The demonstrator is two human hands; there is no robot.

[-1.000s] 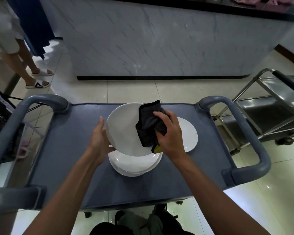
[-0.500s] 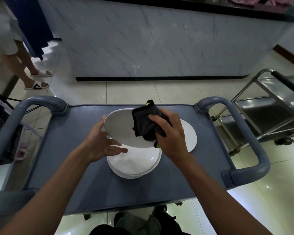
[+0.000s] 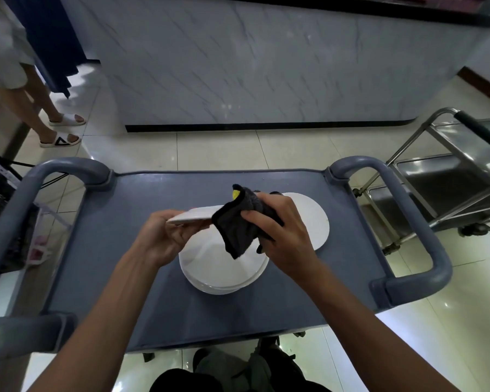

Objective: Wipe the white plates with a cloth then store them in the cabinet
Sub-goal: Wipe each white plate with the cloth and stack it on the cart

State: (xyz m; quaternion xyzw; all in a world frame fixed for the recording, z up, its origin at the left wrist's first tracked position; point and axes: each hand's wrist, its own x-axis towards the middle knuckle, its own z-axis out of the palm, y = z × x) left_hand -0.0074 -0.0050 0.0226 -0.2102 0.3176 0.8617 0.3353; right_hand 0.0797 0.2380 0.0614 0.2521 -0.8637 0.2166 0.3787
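Observation:
My left hand (image 3: 164, 236) grips the left edge of a white plate (image 3: 194, 217), held almost flat and seen edge-on above a stack of white plates (image 3: 224, 273) on the grey cart (image 3: 96, 250). My right hand (image 3: 283, 230) grips a dark grey cloth (image 3: 238, 227) with a yellow tag, wrapped over the held plate's right rim. One more white plate (image 3: 314, 219) lies flat to the right, partly hidden by my right hand.
The cart has thick grey handles at the left (image 3: 20, 210) and right (image 3: 419, 222). A steel trolley (image 3: 447, 176) stands to the right. A marble-faced counter (image 3: 238, 66) runs across the back. A person's legs in sandals (image 3: 60, 131) are at the far left.
The held plate has tipped from facing me to nearly flat. My left hand has shifted to grip its left edge, and the cloth now wraps over its right rim.

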